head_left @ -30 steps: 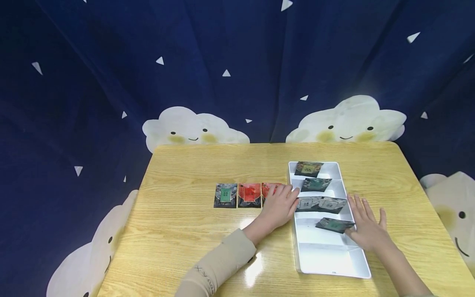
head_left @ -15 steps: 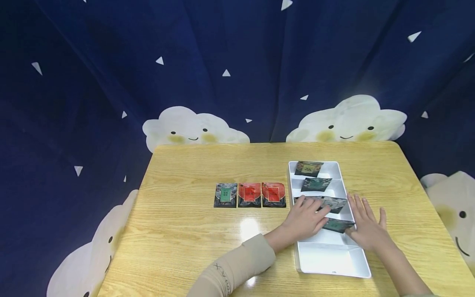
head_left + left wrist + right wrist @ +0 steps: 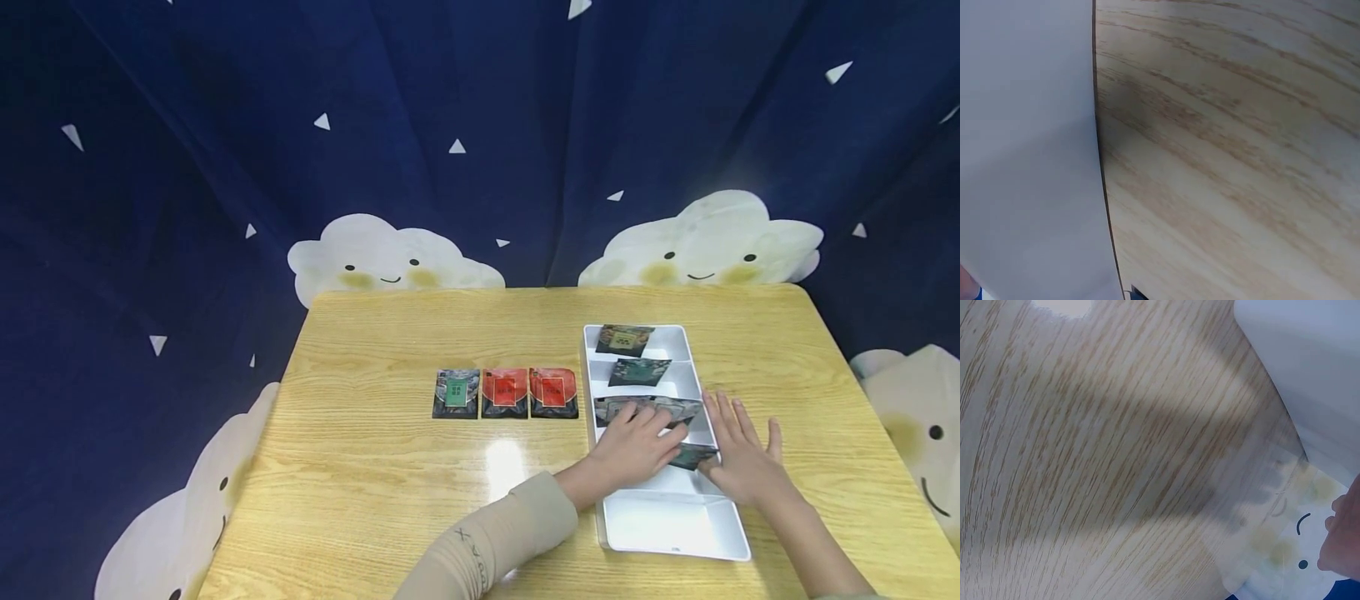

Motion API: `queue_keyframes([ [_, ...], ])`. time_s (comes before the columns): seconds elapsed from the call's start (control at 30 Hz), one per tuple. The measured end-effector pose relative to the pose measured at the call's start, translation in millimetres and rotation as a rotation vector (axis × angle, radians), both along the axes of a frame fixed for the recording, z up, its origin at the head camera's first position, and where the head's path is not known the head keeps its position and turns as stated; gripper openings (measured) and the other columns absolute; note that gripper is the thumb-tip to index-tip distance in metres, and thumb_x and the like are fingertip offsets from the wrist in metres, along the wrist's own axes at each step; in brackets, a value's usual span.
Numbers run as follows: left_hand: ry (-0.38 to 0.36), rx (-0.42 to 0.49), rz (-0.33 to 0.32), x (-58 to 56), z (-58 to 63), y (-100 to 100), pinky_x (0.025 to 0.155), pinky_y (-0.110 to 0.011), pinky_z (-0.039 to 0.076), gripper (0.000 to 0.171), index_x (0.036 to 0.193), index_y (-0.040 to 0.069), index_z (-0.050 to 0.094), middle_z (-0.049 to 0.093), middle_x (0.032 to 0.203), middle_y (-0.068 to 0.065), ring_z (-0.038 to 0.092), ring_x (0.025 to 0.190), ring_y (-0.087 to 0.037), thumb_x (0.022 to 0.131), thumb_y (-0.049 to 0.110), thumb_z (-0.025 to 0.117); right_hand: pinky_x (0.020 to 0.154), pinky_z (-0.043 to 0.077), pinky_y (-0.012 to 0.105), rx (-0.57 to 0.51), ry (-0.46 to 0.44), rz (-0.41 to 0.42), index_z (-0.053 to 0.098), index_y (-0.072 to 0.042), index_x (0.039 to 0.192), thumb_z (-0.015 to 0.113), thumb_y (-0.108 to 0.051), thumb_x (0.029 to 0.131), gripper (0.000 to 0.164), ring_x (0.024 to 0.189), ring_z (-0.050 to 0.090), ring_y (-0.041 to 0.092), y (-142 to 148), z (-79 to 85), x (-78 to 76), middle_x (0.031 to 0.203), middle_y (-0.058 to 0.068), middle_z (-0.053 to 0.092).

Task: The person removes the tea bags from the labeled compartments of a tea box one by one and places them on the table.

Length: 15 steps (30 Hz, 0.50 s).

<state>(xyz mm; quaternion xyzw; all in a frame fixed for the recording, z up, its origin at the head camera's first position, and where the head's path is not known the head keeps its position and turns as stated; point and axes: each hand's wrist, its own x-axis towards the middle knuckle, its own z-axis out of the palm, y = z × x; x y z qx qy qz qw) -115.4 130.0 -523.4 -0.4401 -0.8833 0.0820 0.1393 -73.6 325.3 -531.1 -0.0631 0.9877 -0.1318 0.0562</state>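
My left hand (image 3: 637,446) reaches into a white divided tray (image 3: 675,525), fingers bent over grey-patterned sachets (image 3: 678,407) in the third compartment from the back. It covers part of them, and whether it pinches one is unclear. My right hand (image 3: 746,467) rests along the tray's right rim, fingers extended and spread; in the right wrist view only part of this hand (image 3: 1344,540) shows beside the tray wall (image 3: 1310,381). A green-labelled sachet (image 3: 693,457) leans in the fourth compartment, partly behind the left hand. The left wrist view mostly shows the tray's outer wall (image 3: 1029,156).
On the wooden table (image 3: 360,467), left of the tray, lie a green-labelled sachet (image 3: 456,393), a red sachet (image 3: 505,393) and another red sachet (image 3: 553,393) in a row. A yellow-labelled sachet (image 3: 625,340) and a dark green sachet (image 3: 639,372) lean in the rear compartments.
My left hand has moved right, from above the right-hand red sachet and tray edge onto the grey sachets, uncovering the red one. The grey sachets have shifted slightly. My right hand stays put.
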Motion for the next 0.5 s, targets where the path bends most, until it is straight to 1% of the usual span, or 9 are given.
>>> queue_keyframes([
  [0.2,-0.047,-0.032,-0.023,-0.9,-2.4,2.2,0.086,-0.024,0.033,0.033,0.126,0.039,0.041,0.045,0.116,0.015,0.042,0.102,-0.004,0.097,0.046,0.027,0.096,-0.012,0.066,0.008,0.006,0.005,-0.013,-0.018,0.145,0.059,-0.025,0.074,0.101,0.136,-0.003,0.041,1.4,-2.9,-0.4,0.150,0.020,-0.001],
  [0.37,-0.007,-0.063,-0.055,-1.5,-4.9,2.3,0.085,-0.024,0.033,0.030,0.124,0.039,0.041,0.044,0.117,0.014,0.042,0.103,-0.005,0.096,0.038,0.031,0.095,-0.013,0.066,0.001,0.008,0.008,-0.013,-0.018,0.145,0.059,-0.024,0.075,0.101,0.136,-0.003,0.041,1.4,-2.7,-0.5,0.151,0.019,-0.003],
  [0.5,0.015,-0.069,-0.067,-1.4,-5.6,1.4,0.088,-0.025,0.032,0.029,0.123,0.039,0.041,0.043,0.118,0.014,0.041,0.104,-0.006,0.096,0.036,0.032,0.095,-0.015,0.065,-0.005,0.003,0.008,-0.012,-0.017,0.145,0.058,-0.022,0.075,0.100,0.136,-0.003,0.042,0.5,-1.0,-0.3,0.151,0.018,-0.005],
])
